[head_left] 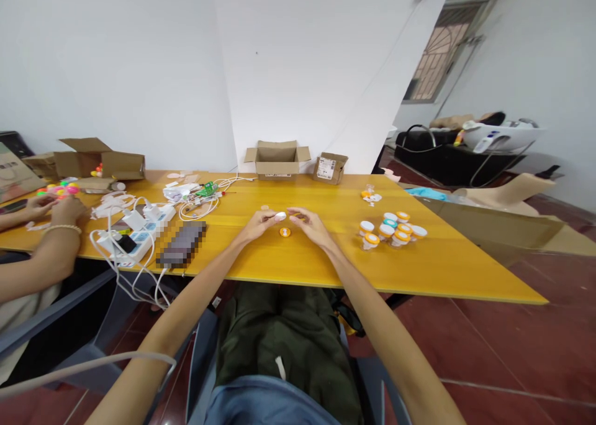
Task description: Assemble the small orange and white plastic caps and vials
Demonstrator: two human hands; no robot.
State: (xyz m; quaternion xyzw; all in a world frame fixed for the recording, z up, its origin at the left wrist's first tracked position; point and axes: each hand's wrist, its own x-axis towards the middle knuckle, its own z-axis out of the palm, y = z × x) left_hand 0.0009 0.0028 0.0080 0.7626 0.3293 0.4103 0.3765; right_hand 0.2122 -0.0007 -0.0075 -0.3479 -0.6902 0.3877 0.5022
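Observation:
My left hand (259,224) pinches a small white round piece (280,216), which looks like a cap, just above the table. Close on its right, my right hand (309,223) is held with fingers curved and apart, and nothing shows in it. An orange disc with a white centre (285,232), like a jar lid, lies on the table just below the hands. A small pale tan piece (265,208) sits behind my left fingers. To the right stands a group of small clear jars with orange, white and teal lids (388,230).
On the left are a power strip (148,233) with white cables, a phone (182,243) and a green circuit board (207,189). Cardboard boxes (277,167) stand along the wall. Small loose parts (371,195) lie back right. Another person's hands (65,210) hold bright coloured pieces at far left.

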